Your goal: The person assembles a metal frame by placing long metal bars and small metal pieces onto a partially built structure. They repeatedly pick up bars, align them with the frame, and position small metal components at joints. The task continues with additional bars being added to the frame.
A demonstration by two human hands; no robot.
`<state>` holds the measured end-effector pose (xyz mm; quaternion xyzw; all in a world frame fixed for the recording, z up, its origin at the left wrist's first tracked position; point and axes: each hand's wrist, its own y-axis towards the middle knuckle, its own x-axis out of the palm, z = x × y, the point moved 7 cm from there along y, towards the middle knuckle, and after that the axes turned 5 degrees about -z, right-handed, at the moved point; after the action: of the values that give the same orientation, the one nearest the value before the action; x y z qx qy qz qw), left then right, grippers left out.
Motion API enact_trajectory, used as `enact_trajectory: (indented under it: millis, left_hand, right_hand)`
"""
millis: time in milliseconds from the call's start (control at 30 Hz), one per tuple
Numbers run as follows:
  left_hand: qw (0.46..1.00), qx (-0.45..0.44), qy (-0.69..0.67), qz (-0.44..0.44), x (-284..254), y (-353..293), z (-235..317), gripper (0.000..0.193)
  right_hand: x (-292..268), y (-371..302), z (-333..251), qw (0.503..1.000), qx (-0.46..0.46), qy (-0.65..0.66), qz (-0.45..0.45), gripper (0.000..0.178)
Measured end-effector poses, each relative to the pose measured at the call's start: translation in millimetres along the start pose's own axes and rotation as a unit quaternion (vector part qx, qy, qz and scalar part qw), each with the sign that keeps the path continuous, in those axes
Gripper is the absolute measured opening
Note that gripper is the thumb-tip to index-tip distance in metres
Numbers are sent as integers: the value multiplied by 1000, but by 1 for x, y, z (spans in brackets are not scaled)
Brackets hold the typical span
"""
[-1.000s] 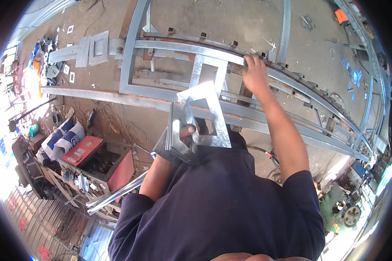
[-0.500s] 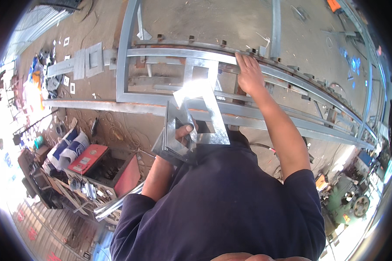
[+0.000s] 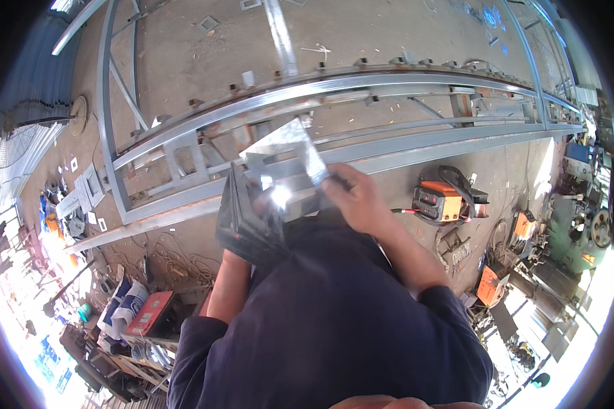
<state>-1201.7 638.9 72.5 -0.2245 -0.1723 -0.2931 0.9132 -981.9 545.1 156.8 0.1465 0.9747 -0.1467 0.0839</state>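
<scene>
On my feed, the right hand (image 3: pixel 356 199) pinches the edge of a shiny windowed metal plate (image 3: pixel 301 138) beside the plate stack (image 3: pixel 235 219) gripped by the left hand (image 3: pixel 260 204); I judge the single plate light, stiff, slippery, best held by its rim.

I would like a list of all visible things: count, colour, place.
Cut-out metal plate: one, silver, left of centre
Metal plate stack: one, dark grey, beside that plate
Steel framework: one, silver, upper half
Boxy machine: one, orange and black, right
Coiled cables: several, brownish, left floor
Sacks: about two, white and blue, lower left
Panel: one, red, beside sacks
Green machine: one, green, far right
Small clutter: uncountable, mixed colours, both edges
Shirt: one, dark navy, lower centre
Left hand: one, mostly hidden, at the stack
Right hand: one, bare, at the plate's right corner
</scene>
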Motion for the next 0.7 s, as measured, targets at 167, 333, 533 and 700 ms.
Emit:
enact_trajectory:
  millis: [167,333,533,700]
  left_hand:
    - [972,-94,-212,37,60,-7,-92,33]
    - [966,-91,-238,34,116,-5,-86,36]
    - [966,-69,-249,11,137,6,-79,40]
    - [969,-75,-233,-18,148,31,-70,45]
  right_hand:
    - [-125,26,89,985,154,-56,57,31]
    - [-155,98,180,981,148,-109,57,39]
    - [-152,119,196,923,176,-337,-51,49]
    - [-147,124,166,858,219,-448,-122,51]
